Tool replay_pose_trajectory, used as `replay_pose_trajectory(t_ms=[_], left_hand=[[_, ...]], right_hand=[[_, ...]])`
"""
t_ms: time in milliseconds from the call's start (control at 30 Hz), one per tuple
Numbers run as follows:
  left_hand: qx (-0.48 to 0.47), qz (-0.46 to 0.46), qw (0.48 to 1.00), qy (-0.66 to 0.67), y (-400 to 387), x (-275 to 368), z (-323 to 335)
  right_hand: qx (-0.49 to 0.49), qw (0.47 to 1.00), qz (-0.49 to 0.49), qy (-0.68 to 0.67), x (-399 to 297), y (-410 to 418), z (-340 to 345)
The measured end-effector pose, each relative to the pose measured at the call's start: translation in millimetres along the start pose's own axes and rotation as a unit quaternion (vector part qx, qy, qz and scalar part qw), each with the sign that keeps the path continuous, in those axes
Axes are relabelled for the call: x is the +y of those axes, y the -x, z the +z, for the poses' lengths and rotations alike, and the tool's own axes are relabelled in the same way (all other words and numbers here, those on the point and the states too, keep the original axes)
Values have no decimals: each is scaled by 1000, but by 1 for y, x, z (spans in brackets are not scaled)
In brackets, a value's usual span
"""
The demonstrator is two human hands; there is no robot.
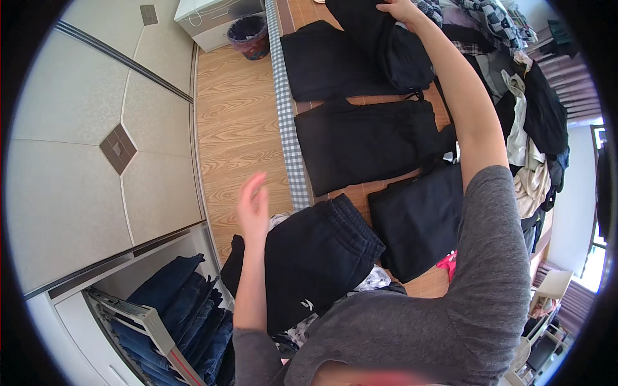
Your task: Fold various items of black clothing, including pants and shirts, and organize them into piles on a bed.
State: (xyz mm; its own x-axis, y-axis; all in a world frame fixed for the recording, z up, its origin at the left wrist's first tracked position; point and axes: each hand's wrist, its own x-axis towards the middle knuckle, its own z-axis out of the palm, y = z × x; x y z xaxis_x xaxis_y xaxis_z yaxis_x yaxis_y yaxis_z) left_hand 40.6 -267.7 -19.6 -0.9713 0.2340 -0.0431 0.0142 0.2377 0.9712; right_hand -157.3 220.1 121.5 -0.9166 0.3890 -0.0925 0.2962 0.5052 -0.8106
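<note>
My left hand [253, 205], blurred, is raised with nothing in it, beside the bed edge and over the wooden floor. At the top, my right hand [401, 10] grips a dark garment [362, 34] that hangs partly over folded black trousers [328, 62]. Nearer to me lies a second folded black garment [362, 144]. A third folded black garment [417, 219] is next to my right sleeve. Across my lap are black bottoms [309, 255] with a gathered elastic waistband and a small white logo. My left forearm passes over them.
A heap of mixed clothes [531, 125] lies at the right. Folded jeans [178, 309] hang on a pull-out rack [154, 323] at lower left. Sliding wardrobe doors [72, 111] line the left side. A waste bin [248, 38] stands on the floor by a white cabinet [212, 24].
</note>
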Motion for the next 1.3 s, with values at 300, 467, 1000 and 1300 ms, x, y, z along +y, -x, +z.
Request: replay_pose_trajectory(t_ms=[300,467,1000,1300], left_hand=[[-154,-156,882,418,-151,59,133],[-79,-369,813,442,-168,-34,161],[-152,-144,901,379,-80,197,143],[-154,-34,932,327,0,279,32]], right_hand=[[-28,865,-354,354,-4,149,97],[-30,932,-319,170,48,237,160],[-16,581,14,-814,161,222,119],[113,650,-11,-752,103,234,93]])
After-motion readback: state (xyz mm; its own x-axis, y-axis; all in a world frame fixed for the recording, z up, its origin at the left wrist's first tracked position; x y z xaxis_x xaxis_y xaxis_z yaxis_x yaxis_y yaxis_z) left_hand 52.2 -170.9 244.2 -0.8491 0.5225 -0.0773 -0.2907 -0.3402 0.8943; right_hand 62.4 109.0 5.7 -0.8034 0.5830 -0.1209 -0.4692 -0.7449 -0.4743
